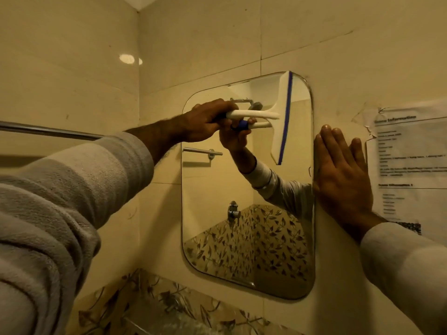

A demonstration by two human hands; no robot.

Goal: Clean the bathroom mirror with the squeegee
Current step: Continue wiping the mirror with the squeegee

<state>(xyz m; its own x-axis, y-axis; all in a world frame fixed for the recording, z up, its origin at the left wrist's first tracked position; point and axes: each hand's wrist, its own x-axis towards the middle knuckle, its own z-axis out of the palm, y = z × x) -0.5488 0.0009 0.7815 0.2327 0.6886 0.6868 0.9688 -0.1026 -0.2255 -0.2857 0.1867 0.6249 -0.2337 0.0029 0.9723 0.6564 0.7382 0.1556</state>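
Squeegee [281, 114] blade on mirror [217, 189], upper right.
Left hand [210, 122] fingers curled round handle; right hand [343, 180] flat on wall beside mirror edge, fingers straight, close together.

Squeegee [278, 117]: white body and handle, blue blade strip, blue band on the handle just beyond the left hand's fingers [217, 110]. Sleeves [72, 189]: pale grey. Wall tiles [302, 32]: cream. Lower tile band [169, 308]: brown leaf print on beige. Paper sheet [408, 165] past the right fingertips [338, 136]: white, black text.
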